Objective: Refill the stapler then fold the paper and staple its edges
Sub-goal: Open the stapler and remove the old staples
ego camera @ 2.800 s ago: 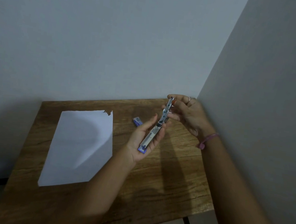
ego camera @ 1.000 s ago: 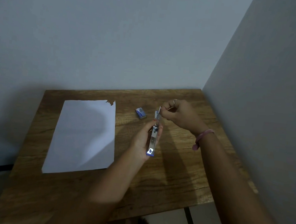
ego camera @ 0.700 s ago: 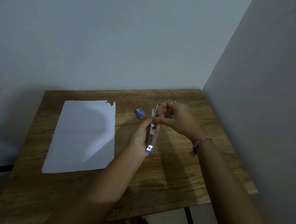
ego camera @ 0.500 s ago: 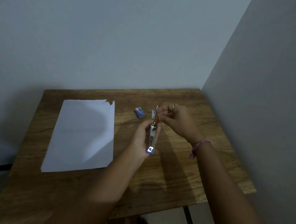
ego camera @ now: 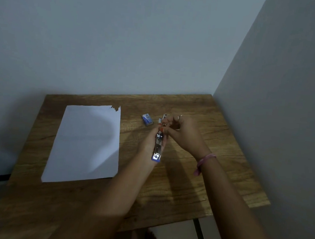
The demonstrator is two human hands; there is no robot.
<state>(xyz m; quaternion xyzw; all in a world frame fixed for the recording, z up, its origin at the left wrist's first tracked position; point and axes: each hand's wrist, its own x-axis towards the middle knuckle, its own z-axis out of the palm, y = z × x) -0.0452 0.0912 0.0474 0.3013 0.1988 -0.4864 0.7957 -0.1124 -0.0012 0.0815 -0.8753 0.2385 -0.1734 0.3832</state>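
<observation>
Together: both hands meet over the wooden worktop (ego camera: pixel 214 180), working one small stapler.
Left hand (ego camera: pixel 151 142): its grip is curled around the stapler (ego camera: pixel 157 147), which lies lengthwise in the palm, blue end toward the person, metal body running away toward the fingertips.
Right hand (ego camera: pixel 185 135): its grip is pressed together at the stapler's far end, just beyond the left fingertips; what sits between thumb and forefinger is too small to tell. A ring shows on one finger, a pink band (ego camera: pixel 204 160) on the wrist.
Stapler top: a thin metal part stands up at the far end, just beside the right grip.
Staple box (ego camera: pixel 147 119): a small blue box flat on the worktop, near the two grips, to their left and a little farther out.
Paper (ego camera: pixel 86 143): a white sheet lying flat, unfolded, well apart from both grips on the left; its far right corner is ragged.
</observation>
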